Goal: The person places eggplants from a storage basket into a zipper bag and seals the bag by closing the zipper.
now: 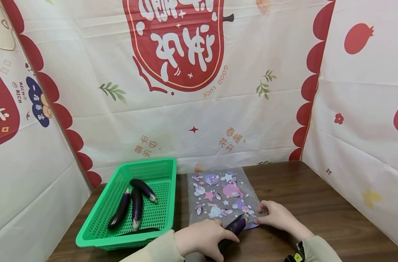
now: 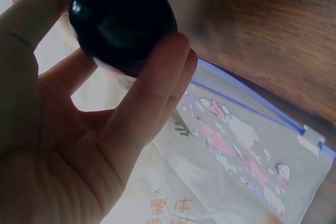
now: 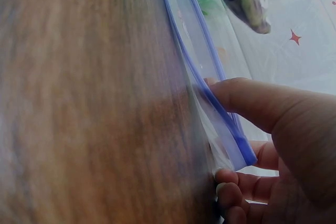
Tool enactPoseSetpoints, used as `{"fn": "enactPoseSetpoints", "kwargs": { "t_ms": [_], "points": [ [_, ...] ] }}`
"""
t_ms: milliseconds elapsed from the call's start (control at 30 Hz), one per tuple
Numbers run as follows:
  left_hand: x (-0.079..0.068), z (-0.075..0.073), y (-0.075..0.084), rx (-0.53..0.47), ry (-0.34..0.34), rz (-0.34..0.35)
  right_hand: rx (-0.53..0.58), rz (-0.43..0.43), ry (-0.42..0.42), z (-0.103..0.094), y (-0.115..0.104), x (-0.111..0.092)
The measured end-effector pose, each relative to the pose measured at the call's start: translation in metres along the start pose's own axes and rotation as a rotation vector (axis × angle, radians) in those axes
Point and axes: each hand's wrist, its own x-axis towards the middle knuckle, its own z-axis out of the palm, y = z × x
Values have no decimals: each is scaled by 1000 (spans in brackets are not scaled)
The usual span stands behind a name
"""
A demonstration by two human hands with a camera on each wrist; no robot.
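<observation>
My left hand (image 1: pixel 203 236) grips a dark purple eggplant (image 1: pixel 237 225) near the front of the table, its stem end pointing away over the near edge of a clear zipper bag (image 1: pixel 218 202). In the left wrist view the rounded end of the eggplant shows between thumb and fingers. The bag lies flat, printed with pink and purple cartoon figures and stars. At its near right corner, my right hand (image 1: pixel 278 216) pinches the purple-edged mouth (image 3: pixel 231 116). There the right wrist view shows the two edges parted, with the thumb on the upper one.
A green plastic basket (image 1: pixel 176 185) stands to the left of the bag. Several eggplants lie in it, among them one eggplant (image 1: pixel 121 211) along its left side. Printed white cloth (image 1: pixel 192 112) hangs behind and at both sides of the brown wooden table (image 1: pixel 316 203).
</observation>
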Motion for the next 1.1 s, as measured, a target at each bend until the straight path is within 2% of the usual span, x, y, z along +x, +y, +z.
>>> {"fn": "enactPoseSetpoints", "kwargs": {
  "t_ms": [367,767,967,1100],
  "points": [
    [5,3,3,45,-11,56,-11,34,1,-2,-4,1],
    [8,7,-2,17,-35,89,-8,55,4,-1,-4,1],
    [10,7,-3,17,-44,83,2,59,-4,-1,-3,2],
    [11,7,-5,-6,-56,65,9,28,-22,-2,-2,1]
  ]
}}
